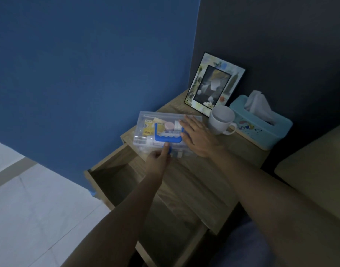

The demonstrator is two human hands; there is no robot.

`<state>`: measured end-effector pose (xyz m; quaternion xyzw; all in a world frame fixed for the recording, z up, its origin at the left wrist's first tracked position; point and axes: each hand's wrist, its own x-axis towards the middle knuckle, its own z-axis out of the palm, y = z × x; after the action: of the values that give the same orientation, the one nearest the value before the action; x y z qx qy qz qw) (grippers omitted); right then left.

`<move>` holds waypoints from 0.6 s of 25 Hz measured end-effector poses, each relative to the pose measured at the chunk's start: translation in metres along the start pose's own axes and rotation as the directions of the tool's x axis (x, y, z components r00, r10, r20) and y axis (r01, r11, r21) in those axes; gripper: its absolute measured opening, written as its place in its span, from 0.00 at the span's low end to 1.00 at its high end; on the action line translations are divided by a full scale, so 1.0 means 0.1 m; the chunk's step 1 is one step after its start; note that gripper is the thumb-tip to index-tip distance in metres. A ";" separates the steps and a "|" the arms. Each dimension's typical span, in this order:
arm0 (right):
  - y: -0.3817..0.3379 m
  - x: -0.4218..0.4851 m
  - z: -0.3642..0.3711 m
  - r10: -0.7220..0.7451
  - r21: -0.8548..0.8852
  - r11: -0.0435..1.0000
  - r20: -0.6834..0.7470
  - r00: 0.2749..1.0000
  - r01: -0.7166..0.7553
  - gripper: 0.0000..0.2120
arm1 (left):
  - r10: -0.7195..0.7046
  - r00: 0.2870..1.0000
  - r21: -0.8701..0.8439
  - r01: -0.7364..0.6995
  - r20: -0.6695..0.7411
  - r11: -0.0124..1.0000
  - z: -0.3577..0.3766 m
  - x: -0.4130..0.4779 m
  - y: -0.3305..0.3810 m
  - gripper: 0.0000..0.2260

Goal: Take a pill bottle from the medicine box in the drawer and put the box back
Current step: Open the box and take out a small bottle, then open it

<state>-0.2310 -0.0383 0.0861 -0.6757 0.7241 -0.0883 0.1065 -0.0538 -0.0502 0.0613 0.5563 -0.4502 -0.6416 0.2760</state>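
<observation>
1. Medicine box (146, 130): clear plastic with a blue handle (167, 138) lying flat across its lid. It sits on the near left part of the wooden bench (242, 149), at the edge above the open drawer (115, 182). Lid looks closed.
2. Contents seen through the lid: yellow packets on the left, a small bottle with a pinkish round cap (168, 125) near the middle, a white one just beside it. Labels too blurred to read. Dim light.
3. Left hand (158, 158): at the box's near edge, thumb pointing up against the blue handle, the other fingers curled in over a blue clasp (170, 150) on the front wall. Whether they actually pinch the clasp I cannot tell.
4. Right hand (197, 134): fingers spread and flat, palm down on the right end of the lid, pressing or steadying, not wrapped around anything.
5. Drawer is pulled out toward the camera; the visible part of its inside shows bare wood.
6. On the bench behind the box: white mug (221, 120) just right of the right hand, a picture frame (213, 83) leaning at the dark wall, a teal tissue box (261, 124) at the far right with a tissue sticking up.
7. Blue wall on the left, pale tiled floor (30, 209) below it.
</observation>
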 end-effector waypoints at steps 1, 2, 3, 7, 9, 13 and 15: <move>0.01 0.01 0.01 -0.001 0.003 1.000 -0.002 1.000 0.001 0.25 | 0.011 1.000 -0.014 -0.011 0.018 1.000 -0.03 0.00 -0.01 0.14; 0.01 0.01 0.01 -0.002 0.006 1.000 -0.003 1.000 0.002 0.25 | 0.025 0.999 -0.036 -0.024 0.037 0.999 -0.04 0.00 -0.03 0.14; 0.01 0.01 0.01 -0.004 0.008 1.000 -0.006 1.000 0.004 0.25 | 0.038 0.998 -0.059 -0.034 0.054 0.998 -0.06 0.00 -0.04 0.13; 0.02 0.02 0.03 -0.008 0.009 1.000 -0.019 1.000 0.008 0.25 | 0.025 0.997 -0.136 -0.016 0.067 0.991 -0.06 0.03 -0.06 0.08; 0.03 0.03 0.03 -0.005 0.017 1.000 -0.008 1.000 0.005 0.25 | 0.004 1.000 -0.095 -0.004 0.008 0.995 -0.06 0.03 -0.12 0.07; 0.05 0.04 0.07 -0.020 0.019 1.000 -0.037 0.999 0.021 0.25 | -0.008 0.999 -0.105 0.012 0.041 0.994 -0.10 -0.01 -0.22 0.10; 0.06 0.05 0.08 -0.028 0.030 0.999 -0.051 0.998 0.029 0.25 | -0.004 0.999 -0.103 0.008 0.040 0.995 -0.12 -0.01 -0.21 0.10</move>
<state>-0.2346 -0.0424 0.0764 -0.6818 0.7154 -0.1179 0.0973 -0.0393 -0.0434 0.0433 0.5298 -0.4201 -0.6758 0.2935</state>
